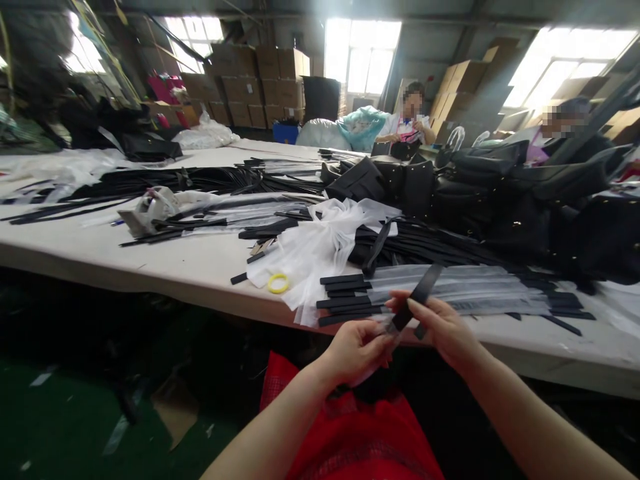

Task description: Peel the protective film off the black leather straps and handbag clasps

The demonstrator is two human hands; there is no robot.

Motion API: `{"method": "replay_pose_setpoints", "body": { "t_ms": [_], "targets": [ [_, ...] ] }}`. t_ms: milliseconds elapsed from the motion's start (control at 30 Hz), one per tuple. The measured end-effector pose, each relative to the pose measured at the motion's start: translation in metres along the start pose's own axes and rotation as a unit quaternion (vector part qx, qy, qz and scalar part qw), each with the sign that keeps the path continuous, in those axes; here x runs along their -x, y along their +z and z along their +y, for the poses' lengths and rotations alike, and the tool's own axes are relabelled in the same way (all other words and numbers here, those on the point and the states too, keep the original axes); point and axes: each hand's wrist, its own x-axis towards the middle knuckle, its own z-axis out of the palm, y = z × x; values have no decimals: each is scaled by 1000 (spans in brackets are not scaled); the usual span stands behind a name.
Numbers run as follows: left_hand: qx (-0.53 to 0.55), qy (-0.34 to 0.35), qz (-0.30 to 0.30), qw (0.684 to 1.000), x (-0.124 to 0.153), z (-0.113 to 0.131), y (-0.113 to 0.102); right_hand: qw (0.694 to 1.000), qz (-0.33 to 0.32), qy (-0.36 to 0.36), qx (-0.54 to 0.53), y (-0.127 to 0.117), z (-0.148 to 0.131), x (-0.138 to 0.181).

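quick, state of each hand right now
Left hand: closed, holding the wrapped lower end of a black strap.
Right hand: closed, pinching that strap higher up.

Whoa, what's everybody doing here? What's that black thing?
Someone is holding a black strap at the table edge. The left hand grips its lower end, where some see-through wrap shows, and the right hand pinches it higher up. More straps, partly wrapped, lie on the table near white sheets and a yellow ring. Black bags are piled behind.

2 bare forearms (pixel 283 412) converge: left hand (pixel 356 350) curled, right hand (pixel 447 328) pinching.
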Motion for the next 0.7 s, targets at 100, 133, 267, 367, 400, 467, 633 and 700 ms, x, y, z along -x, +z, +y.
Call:
{"method": "replay_pose_setpoints", "body": {
  "t_ms": [100, 133, 267, 367, 400, 467, 633, 700],
  "targets": [
    [19, -41, 8, 999, 3, -6, 1, 992, 97, -18, -74, -11, -3, -6],
    [20, -48, 12, 999, 4, -8, 2, 991, 104, -18, -78, -13, -4, -7],
    [9, -35, 23, 999, 4, -11, 1, 999, 31, 9, -9, -8, 0, -1],
    [0, -18, 23, 1000, 3, -10, -1, 999, -3, 3, 47, 0, 8, 7],
    [2, -16, 22, 1000, 2, -10, -1, 999, -10, 3, 51, 2, 11, 8],
    [14, -19, 21, 1000, 2, -10, -2, 999, -28, 20, 33, 3, 14, 10],
    [36, -43, 34, 998, 4, -11, -1, 995, -65, 70, -9, 6, 19, 11],
    [37, -49, 44, 997, 4, -13, 0, 994, -70, 77, -17, 9, 22, 12]
  ]
}}
